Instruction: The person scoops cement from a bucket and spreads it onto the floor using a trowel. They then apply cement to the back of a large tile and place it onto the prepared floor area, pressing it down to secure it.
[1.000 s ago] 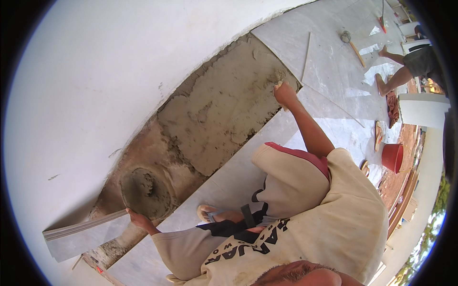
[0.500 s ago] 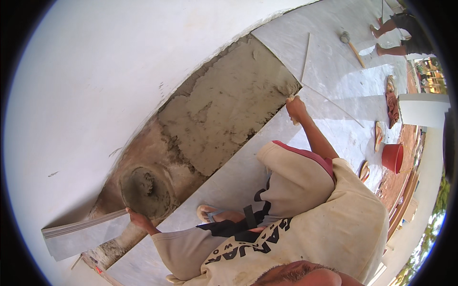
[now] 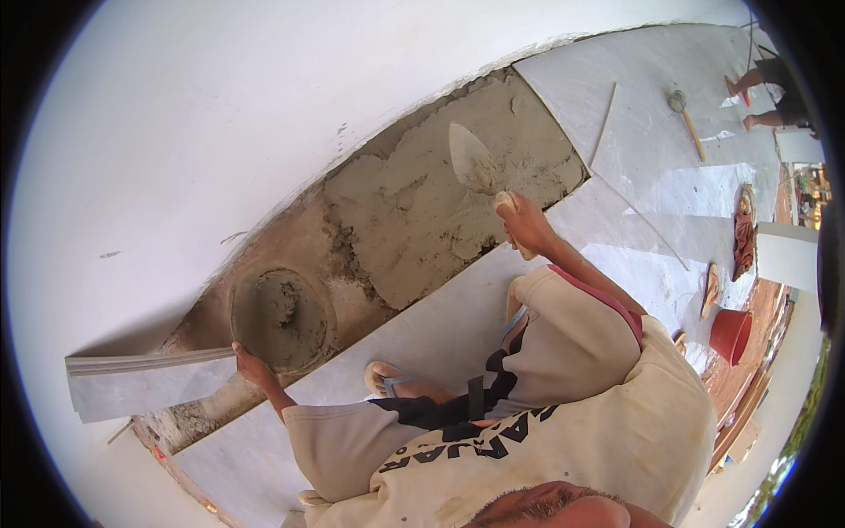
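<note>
While crouching on pale floor tiles at the centre of the frame, a person clenches the right hand around the handle of a trowel, its blade lying on wet grey mortar spread along the foot of a white wall. The left hand, lower left, grips the rim of a mortar-filled pan. A loose tile lies just beside that hand. A red bucket stands at right.

A white plastered wall curves above a floor of pale grey tiles in bright daylight. A red bucket stands at the tiled edge, where another person's legs are visible.
</note>
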Available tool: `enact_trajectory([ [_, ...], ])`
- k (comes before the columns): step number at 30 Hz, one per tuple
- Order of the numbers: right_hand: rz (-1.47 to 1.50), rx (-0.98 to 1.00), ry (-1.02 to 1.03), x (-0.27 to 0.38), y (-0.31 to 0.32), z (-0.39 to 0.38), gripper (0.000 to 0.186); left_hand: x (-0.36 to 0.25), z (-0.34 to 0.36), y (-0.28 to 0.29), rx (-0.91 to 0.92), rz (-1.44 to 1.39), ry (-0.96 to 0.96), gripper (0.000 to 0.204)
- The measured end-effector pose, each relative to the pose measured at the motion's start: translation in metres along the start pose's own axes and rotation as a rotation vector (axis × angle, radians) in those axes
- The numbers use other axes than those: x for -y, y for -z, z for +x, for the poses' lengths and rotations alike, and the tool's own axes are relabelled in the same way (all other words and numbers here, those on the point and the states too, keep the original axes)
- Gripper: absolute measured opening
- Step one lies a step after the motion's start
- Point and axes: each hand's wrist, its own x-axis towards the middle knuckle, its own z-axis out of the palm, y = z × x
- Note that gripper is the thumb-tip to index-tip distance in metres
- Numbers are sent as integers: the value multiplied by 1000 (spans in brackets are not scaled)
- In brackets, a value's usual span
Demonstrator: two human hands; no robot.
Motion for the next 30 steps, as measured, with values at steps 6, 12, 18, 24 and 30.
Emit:
enact_trajectory([
  [6,-726,177,582,93,-39,-16,42,-16,-15,1,-9,7,-159,56],
  [12,-1169,285,971,167,-90,-32,36,-88,-46,-28,-93,208,-305,51],
  [18,-1360,274,1147,180,-144,-19,25,-102,-65,-35,-66,273,-262,51],
  [24,-1314,616,1075,161,-205,-14,14,-115,-75,-43,-66,301,-289,49],
  [30,-957,843,896,136,-205,29,26,-107,-70,-44,-94,272,-408,48],
])
